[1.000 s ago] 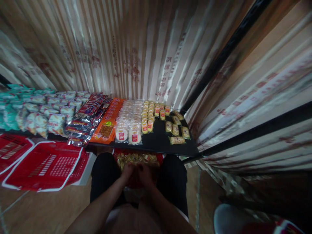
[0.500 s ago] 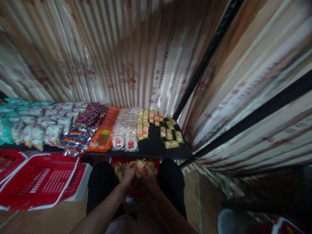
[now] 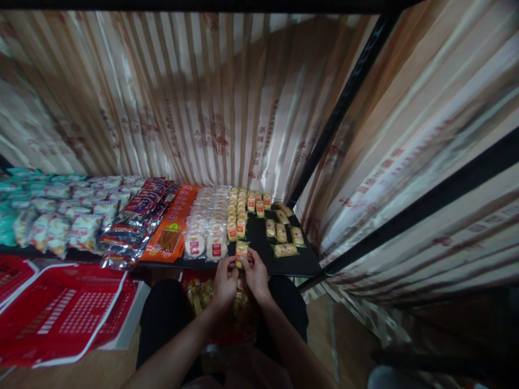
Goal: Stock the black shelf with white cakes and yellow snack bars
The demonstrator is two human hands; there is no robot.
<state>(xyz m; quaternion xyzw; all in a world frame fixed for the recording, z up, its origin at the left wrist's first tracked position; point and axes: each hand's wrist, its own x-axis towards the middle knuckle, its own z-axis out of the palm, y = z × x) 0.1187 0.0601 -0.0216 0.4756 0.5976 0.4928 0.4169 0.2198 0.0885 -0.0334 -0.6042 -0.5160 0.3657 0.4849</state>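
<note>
The small packet (image 3: 241,250) is yellow with a red label. The shelf (image 3: 292,264) is black, the basket (image 3: 87,310) red and white

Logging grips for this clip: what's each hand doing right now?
Left hand: closed, fingers on a small yellow packet.
Right hand: closed, holding the same packet.

Packs of round white crackers (image 3: 194,244) lie just beyond the left hand (image 3: 226,278), with orange packaging (image 3: 168,235), dark glossy packets (image 3: 135,213), white bags (image 3: 84,233) and teal bags (image 3: 6,222) stretching away to its left. Below them sits a red basket (image 3: 89,313). Pleated cloth (image 3: 227,97) hangs beyond both hands; a black pole (image 3: 343,111) slants up, right of the right hand (image 3: 256,274).
</note>
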